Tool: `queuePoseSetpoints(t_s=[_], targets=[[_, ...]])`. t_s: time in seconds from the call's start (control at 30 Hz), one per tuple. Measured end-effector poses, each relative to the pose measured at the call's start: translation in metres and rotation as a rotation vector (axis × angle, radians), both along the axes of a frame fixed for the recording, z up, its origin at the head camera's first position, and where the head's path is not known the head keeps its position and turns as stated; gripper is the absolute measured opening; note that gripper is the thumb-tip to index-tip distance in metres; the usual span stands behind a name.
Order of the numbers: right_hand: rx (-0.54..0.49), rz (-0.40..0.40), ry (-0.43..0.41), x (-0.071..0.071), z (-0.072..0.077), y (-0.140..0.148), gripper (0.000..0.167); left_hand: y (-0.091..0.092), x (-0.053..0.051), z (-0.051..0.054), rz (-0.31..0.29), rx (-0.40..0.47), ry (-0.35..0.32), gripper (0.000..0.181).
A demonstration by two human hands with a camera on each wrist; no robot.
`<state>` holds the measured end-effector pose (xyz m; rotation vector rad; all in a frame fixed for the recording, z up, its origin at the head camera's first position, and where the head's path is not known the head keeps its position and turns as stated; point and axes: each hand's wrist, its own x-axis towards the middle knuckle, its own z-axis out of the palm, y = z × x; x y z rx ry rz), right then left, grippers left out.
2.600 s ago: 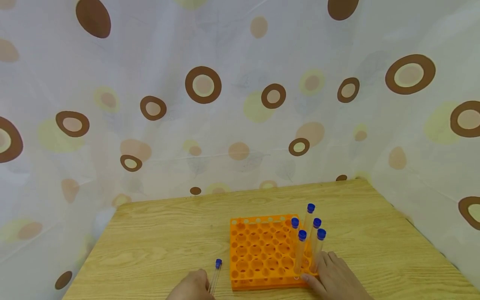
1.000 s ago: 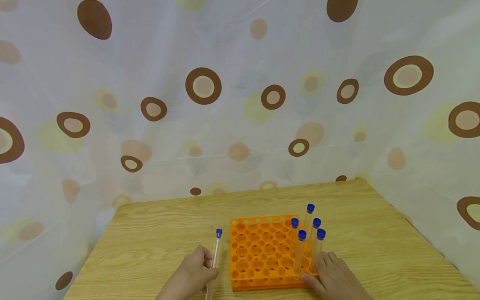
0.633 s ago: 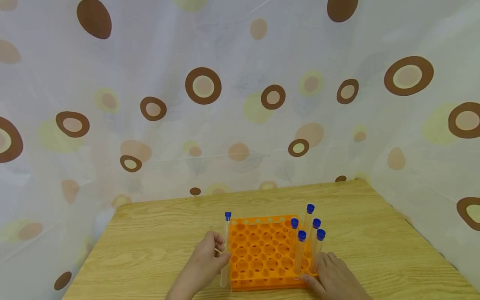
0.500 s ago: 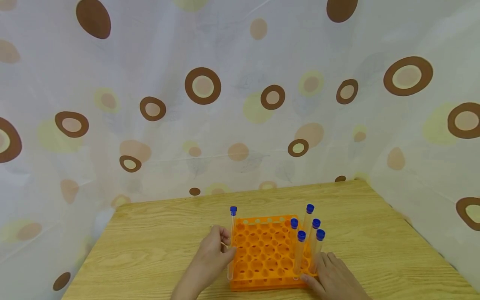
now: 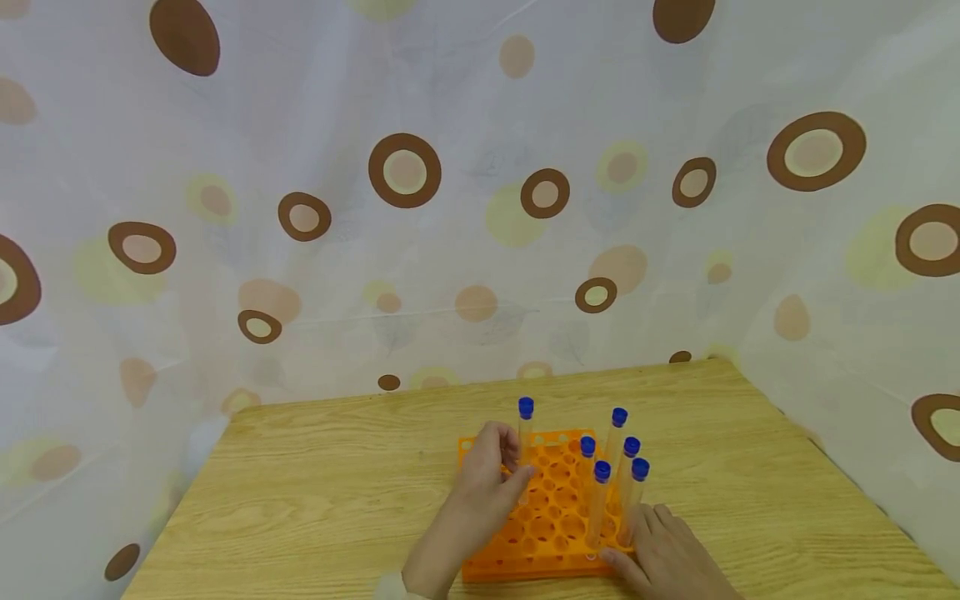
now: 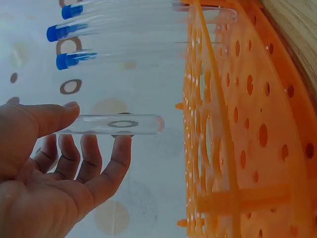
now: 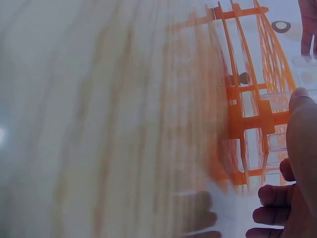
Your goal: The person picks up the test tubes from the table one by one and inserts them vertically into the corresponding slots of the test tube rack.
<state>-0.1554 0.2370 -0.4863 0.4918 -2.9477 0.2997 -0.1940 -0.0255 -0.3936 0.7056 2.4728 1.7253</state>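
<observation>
My left hand (image 5: 480, 492) pinches a clear test tube (image 5: 526, 429) with a blue cap, thumb on one side and fingers on the other. The tube stands upright over the orange test tube rack (image 5: 536, 568); in the left wrist view its rounded bottom (image 6: 156, 124) is apart from the rack's top plate. My right hand (image 5: 667, 550) holds the rack's front right corner, thumb at the front edge and fingers along the right side. Several blue-capped test tubes (image 5: 597, 508) stand in the holes at the rack's right end. In the left wrist view the held tube's cap is out of sight.
The rack sits on a wood-grain table (image 5: 337, 475). Behind and at both sides hangs a pale curtain (image 5: 480, 250) with brown and beige spots. Tall tubes rise close to the right hand, and rows of open holes (image 5: 542, 528) lie left of them.
My left hand has raised the test tube from the table left of the rack, turned it upright and carried it rightward over the rack. The right hand stays at the corner.
</observation>
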Motion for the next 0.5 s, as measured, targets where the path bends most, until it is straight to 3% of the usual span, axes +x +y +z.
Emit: queuePoseSetpoints(t_s=[0.27, 0.5], targets=[[-0.014, -0.017, -0.059, 0.0, 0.002, -0.001, 0.047, 0.031, -0.015, -0.003, 0.022, 0.013, -0.005, 0.022], [-0.018, -0.005, -0.07, 0.0, 0.002, 0.001, 0.046, 0.051, -0.021, -0.007, 0.039, 0.04, -0.026, 0.018]])
